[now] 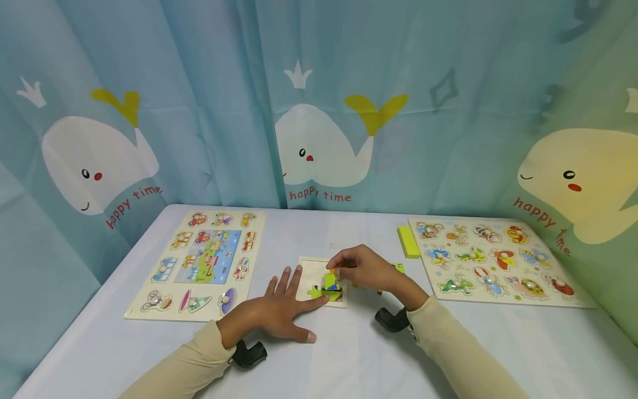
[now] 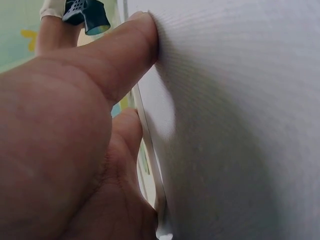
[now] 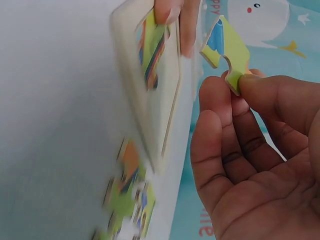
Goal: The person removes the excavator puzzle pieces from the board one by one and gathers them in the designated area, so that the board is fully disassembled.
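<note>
Between thumb and fingers, my right hand [image 1: 366, 271] pinches a yellow-green jigsaw piece [image 3: 230, 47] with a blue patch, held up off the wooden puzzle tray [image 1: 309, 271]. My left hand [image 1: 281, 307] lies spread with straight fingers, partly over the tray's left side. Its index fingertip touches a green jigsaw piece [image 1: 319, 293] lying in the tray's near part. In the left wrist view the thumb [image 2: 132, 42] rests on the white tabletop. Several loose jigsaw pieces [image 3: 130, 195] lie beside the tray, partly hidden behind the right hand in the head view.
At left lies a vehicle knob puzzle board [image 1: 149, 299]; at right, an insect knob puzzle board [image 1: 478, 263]. A yellow block [image 1: 408, 242] sits beside the insect board's left edge. A blue whale-print curtain [image 1: 224, 138] hangs behind the white table [image 1: 349, 354].
</note>
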Demonstrator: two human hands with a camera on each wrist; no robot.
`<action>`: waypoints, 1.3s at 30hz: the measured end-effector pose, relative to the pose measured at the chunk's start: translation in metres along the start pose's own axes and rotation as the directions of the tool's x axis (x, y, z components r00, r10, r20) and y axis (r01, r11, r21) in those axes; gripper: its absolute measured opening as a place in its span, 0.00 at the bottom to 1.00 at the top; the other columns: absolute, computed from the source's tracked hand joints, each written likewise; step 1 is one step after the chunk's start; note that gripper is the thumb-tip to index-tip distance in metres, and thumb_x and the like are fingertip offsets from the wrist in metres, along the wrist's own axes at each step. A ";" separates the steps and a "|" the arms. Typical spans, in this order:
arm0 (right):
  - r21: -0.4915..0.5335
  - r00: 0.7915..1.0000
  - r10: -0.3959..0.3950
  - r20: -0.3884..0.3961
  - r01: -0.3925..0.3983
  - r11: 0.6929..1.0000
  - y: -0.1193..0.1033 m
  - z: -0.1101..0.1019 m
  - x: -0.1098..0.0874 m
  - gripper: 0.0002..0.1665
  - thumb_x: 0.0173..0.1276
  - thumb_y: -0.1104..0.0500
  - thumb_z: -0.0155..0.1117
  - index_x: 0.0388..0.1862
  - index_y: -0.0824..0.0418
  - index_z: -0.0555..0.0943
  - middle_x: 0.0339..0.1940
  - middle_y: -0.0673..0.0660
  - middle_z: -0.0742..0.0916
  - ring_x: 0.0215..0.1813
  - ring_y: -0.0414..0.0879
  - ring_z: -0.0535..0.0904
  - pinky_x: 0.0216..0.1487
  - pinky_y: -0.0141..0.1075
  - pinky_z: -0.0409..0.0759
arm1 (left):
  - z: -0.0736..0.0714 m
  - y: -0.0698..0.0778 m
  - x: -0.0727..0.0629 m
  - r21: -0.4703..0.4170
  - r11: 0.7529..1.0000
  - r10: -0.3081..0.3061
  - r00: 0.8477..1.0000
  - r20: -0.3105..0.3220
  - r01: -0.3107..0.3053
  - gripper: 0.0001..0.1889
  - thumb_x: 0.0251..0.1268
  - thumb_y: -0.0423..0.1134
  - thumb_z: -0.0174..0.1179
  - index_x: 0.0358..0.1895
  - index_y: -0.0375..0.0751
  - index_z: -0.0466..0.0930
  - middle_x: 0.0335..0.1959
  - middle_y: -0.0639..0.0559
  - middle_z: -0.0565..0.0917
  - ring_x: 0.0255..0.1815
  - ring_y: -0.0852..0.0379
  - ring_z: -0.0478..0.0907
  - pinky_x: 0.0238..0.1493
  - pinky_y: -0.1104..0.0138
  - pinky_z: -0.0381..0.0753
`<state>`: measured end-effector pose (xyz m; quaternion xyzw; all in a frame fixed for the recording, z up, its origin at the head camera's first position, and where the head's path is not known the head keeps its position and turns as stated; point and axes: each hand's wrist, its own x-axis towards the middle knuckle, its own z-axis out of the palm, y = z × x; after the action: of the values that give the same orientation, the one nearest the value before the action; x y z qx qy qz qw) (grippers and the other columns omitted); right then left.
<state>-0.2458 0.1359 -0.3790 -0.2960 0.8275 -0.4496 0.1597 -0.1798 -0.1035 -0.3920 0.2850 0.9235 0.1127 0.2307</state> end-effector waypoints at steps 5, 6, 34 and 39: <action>-0.019 1.000 0.029 -0.007 -0.029 0.999 0.007 -0.009 -0.011 0.09 0.69 0.70 0.59 0.45 0.69 0.84 0.35 0.55 0.87 0.33 0.51 0.81 0.32 0.36 0.77 | 0.001 -0.001 0.001 -0.001 1.000 0.001 1.000 -0.004 -0.001 0.40 0.61 0.67 0.57 0.76 0.70 0.54 0.77 0.35 0.28 0.75 0.35 0.22 0.69 0.41 0.33; -0.017 0.999 0.034 -0.005 -0.034 0.999 0.008 -0.011 -0.013 0.09 0.68 0.70 0.59 0.45 0.69 0.84 0.34 0.55 0.87 0.33 0.50 0.81 0.33 0.37 0.77 | 0.001 -0.001 0.001 -0.001 1.000 0.002 1.000 -0.004 -0.002 0.40 0.61 0.67 0.57 0.76 0.70 0.54 0.77 0.35 0.28 0.75 0.35 0.22 0.69 0.41 0.33; 0.048 0.994 0.017 0.107 -0.023 0.999 0.021 -0.024 -0.043 0.07 0.64 0.72 0.64 0.41 0.71 0.84 0.41 0.59 0.87 0.38 0.48 0.82 0.40 0.34 0.80 | 0.000 -0.001 -0.001 -0.028 1.000 0.010 1.000 -0.008 -0.010 0.40 0.61 0.66 0.58 0.76 0.68 0.55 0.77 0.35 0.28 0.75 0.36 0.21 0.69 0.41 0.31; -0.019 0.994 0.009 0.106 -0.007 1.000 0.024 -0.026 -0.042 0.08 0.63 0.72 0.64 0.42 0.69 0.84 0.41 0.58 0.87 0.41 0.46 0.80 0.42 0.33 0.78 | 0.001 -0.001 -0.001 -0.027 0.999 0.017 1.000 -0.008 -0.017 0.40 0.61 0.66 0.58 0.76 0.68 0.55 0.77 0.35 0.27 0.75 0.35 0.21 0.69 0.41 0.31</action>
<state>-0.2350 0.1896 -0.3847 -0.3176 0.8231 -0.4250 0.2024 -0.1792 -0.1042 -0.3926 0.2893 0.9203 0.1285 0.2301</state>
